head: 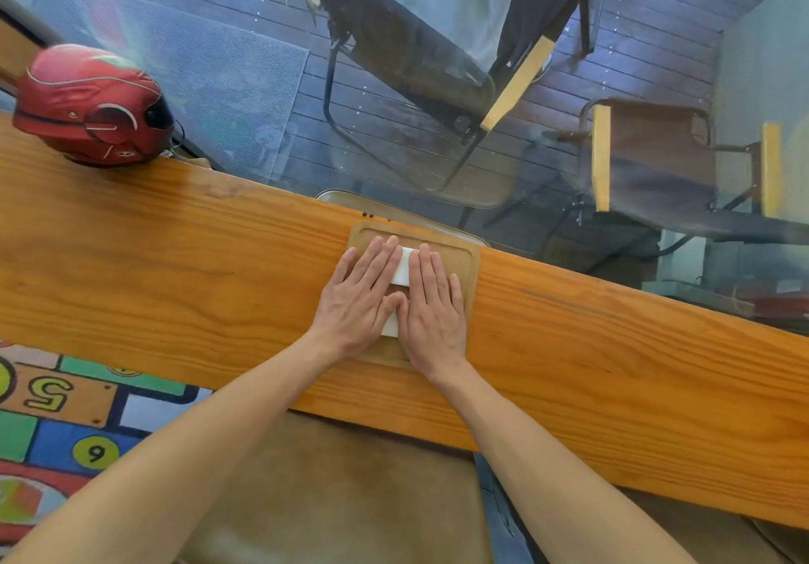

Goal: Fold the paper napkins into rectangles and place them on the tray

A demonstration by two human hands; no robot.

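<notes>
Napkin (402, 272) in tray (470, 265) on counter (175, 257); helmet (89, 105) far left.

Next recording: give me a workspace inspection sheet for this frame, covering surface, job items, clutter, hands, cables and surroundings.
Surface: long wooden counter against a window.
Job's things: white napkin lies on the wooden tray, mostly hidden by the hands.
Clutter: red helmet at the counter's far left.
Hands: left hand and right hand lie flat, fingers straight, pressing the napkin.
Cables: nothing seen.
Surroundings: chairs on decking beyond the glass; colourful number mat on the floor.
</notes>
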